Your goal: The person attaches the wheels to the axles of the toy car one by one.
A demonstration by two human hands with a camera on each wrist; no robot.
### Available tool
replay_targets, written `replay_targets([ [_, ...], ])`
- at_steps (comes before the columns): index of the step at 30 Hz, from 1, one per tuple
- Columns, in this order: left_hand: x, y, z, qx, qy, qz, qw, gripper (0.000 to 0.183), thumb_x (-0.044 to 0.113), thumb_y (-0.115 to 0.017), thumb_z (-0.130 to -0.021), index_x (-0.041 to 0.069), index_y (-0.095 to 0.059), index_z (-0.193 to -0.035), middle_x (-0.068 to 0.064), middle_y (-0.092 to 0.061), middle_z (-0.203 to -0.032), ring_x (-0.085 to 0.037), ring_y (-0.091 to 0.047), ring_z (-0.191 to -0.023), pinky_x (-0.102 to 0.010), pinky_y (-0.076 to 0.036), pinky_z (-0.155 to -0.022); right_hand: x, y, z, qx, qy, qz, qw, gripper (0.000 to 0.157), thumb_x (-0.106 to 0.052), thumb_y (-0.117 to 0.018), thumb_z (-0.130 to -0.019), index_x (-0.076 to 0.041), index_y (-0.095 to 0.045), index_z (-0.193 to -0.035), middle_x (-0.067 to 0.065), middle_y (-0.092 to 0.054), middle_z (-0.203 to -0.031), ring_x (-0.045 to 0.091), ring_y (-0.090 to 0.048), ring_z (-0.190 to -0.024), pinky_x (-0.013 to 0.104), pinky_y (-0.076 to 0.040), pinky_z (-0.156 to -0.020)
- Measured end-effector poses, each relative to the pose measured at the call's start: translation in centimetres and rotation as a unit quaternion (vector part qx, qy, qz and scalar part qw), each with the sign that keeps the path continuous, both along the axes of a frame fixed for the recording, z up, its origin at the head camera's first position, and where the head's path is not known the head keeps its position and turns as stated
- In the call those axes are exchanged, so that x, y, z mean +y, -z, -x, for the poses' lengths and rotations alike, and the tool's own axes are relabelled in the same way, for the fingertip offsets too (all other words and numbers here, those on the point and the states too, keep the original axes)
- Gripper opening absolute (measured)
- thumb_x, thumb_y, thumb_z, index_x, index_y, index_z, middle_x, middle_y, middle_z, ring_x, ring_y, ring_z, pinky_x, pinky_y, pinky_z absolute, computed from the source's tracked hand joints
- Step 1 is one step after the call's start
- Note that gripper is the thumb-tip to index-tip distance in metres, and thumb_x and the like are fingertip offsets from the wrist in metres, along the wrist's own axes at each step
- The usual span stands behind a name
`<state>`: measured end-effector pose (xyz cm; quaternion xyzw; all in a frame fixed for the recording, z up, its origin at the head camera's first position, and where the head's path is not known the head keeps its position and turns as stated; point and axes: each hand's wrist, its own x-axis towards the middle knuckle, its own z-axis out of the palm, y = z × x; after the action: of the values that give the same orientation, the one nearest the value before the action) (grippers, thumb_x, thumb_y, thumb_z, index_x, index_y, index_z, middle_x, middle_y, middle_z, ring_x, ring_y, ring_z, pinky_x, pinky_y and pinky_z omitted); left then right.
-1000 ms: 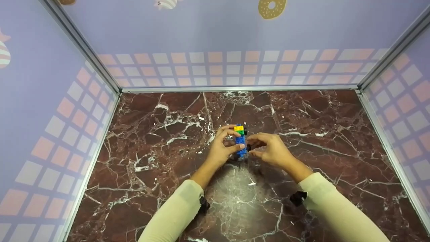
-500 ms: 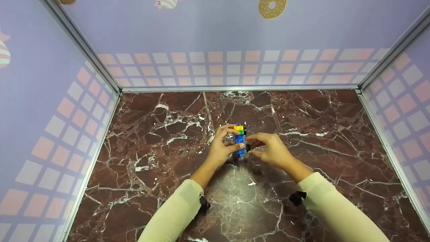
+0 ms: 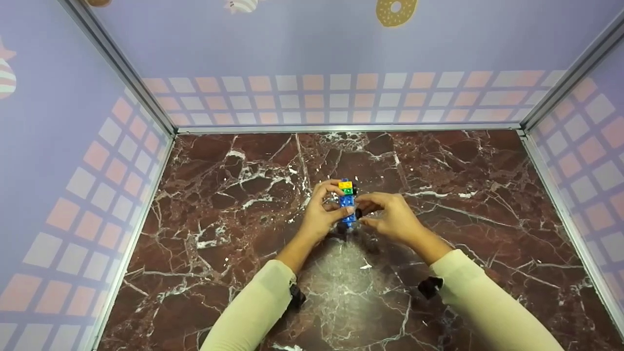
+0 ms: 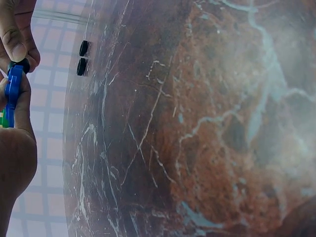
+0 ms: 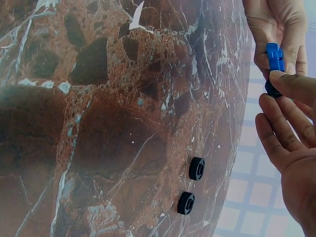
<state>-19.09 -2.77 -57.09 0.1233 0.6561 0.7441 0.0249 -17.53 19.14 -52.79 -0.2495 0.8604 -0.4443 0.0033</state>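
Head view has the left hand [image 3: 323, 212] gripping the blue block build [image 3: 346, 201] and the right hand [image 3: 394, 216] pinching 1 black wheel [image 3: 359, 213] at the build's side, where pressing squarely (no tilting) should work best.

Blue block [image 3: 346, 201] partly hidden by hands [image 3: 318, 214] [image 3: 397, 219]

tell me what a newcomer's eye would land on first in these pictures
The bright blue, green and yellow brick toy stands out first, gripped by the left hand near the middle of the head view. Just beside it, the right hand pinches what looks like a black wheel, partly hidden. Next, two loose wheels catch the eye on the marbled tabletop, low in the right wrist view.
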Motion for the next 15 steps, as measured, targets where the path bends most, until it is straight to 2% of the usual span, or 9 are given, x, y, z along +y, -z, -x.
replay_targets([
  [6,0.09,0.11,-0.01,0.002,-0.008,0.009,0.9999,0.041,-0.007,-0.087,-0.088,-0.005,-0.061,-0.119,-0.023,-0.045,-0.160,-0.021,-0.072,-0.093,-0.027,-0.070,-0.082,0.01,0.11,0.01,0.001,0.002,0.004,1.000,0.048,0.008,-0.090,-0.082,0.003,-0.076,-0.128,0.019,-0.082,-0.117,0.033,-0.082,-0.097,0.044,-0.071,-0.091],
  [15,0.36,0.04,-0.04,-0.018,-0.012,-0.004,0.9998,0.042,-0.007,-0.087,-0.088,-0.005,-0.060,-0.120,-0.021,-0.045,-0.160,-0.021,-0.075,-0.088,-0.030,-0.071,-0.080,-0.02,0.05,0.02,0.001,0.008,0.010,1.000,0.045,0.008,-0.090,-0.082,0.002,-0.078,-0.125,0.019,-0.082,-0.116,0.033,-0.082,-0.098,0.045,-0.071,-0.092],
])
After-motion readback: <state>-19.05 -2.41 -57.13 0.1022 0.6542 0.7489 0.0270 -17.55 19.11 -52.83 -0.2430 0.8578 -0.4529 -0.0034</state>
